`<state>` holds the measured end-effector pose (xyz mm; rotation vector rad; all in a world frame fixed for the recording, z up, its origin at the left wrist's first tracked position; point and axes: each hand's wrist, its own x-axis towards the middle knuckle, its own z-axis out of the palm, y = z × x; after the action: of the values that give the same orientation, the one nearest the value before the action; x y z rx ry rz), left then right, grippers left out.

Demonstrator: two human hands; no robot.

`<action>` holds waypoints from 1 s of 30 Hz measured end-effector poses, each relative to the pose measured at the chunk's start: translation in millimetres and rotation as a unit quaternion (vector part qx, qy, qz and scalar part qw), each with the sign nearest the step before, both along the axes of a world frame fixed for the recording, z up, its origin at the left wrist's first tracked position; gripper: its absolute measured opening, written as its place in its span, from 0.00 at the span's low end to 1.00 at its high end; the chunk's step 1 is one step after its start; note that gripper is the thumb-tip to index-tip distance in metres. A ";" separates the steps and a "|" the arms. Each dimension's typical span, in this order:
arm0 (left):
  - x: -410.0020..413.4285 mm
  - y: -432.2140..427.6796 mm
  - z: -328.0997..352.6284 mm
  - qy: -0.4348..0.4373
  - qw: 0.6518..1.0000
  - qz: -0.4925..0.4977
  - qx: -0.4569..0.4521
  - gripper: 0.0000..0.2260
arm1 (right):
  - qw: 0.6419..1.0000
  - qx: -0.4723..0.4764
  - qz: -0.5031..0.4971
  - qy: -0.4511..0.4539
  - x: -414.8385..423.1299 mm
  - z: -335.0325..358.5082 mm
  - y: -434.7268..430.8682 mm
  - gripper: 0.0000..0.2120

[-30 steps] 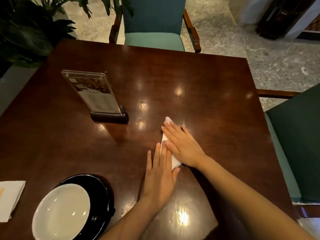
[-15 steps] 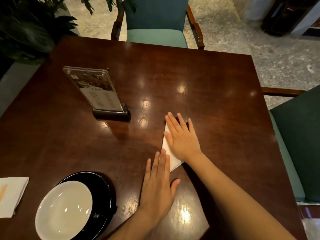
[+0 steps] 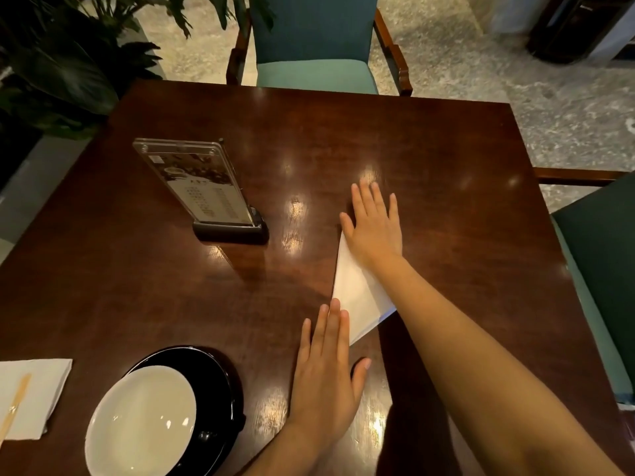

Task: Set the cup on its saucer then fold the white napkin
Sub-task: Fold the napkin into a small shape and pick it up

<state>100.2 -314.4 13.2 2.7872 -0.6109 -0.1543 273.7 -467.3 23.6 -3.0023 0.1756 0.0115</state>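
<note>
Dark table (image 3: pixel 446 187): flat hands (image 3: pixel 372 228) press white napkin (image 3: pixel 357 297)

menu stand (image 3: pixel 202 187), teal chair (image 3: pixel 314 46), plant (image 3: pixel 62 63)

Menu stand (image 3: pixel 202 187) print illegible

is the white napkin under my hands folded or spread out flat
Folded: the napkin is a narrow triangle, pressed flat by the right hand, left hand at its edge.
</note>
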 end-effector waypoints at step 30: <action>18.6 -25.5 65.5 0.256 0.866 0.122 -0.412 0.04 | 0.951 0.290 0.015 -0.105 -144.5 79.0 -37.9 0.13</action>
<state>118.8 -340.0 78.6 1.8449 -0.1207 -0.4415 129.2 -505.2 102.6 -2.3975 0.0830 -0.2137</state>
